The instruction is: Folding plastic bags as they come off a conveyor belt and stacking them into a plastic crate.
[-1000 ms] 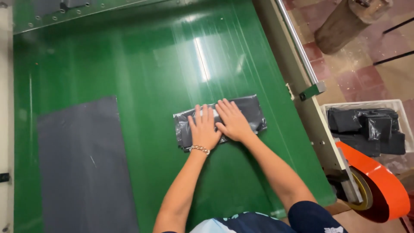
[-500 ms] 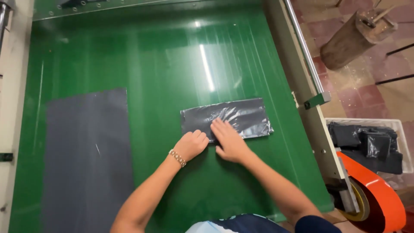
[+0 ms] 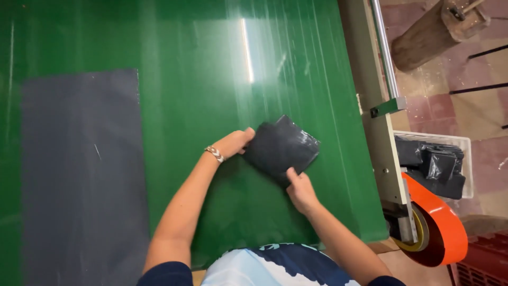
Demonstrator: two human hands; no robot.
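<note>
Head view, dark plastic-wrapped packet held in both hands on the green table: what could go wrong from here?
1. The packet is glossy plastic, pinched only at its edges by the left hand and right hand; it might slip or unfold.
2. It lies toward the green table's right side, by the metal rail; a slide could perhaps snag it on the green bracket.
3. The orange tape roll juts out close by the right arm and could be bumped.

One head camera is looking steeply down from above the person's chest, facing forward across the green table (image 3: 174, 63). It is sitting close, with both forearms filling the lower frame and the floor (image 3: 465, 106) showing along the right edge.
</note>
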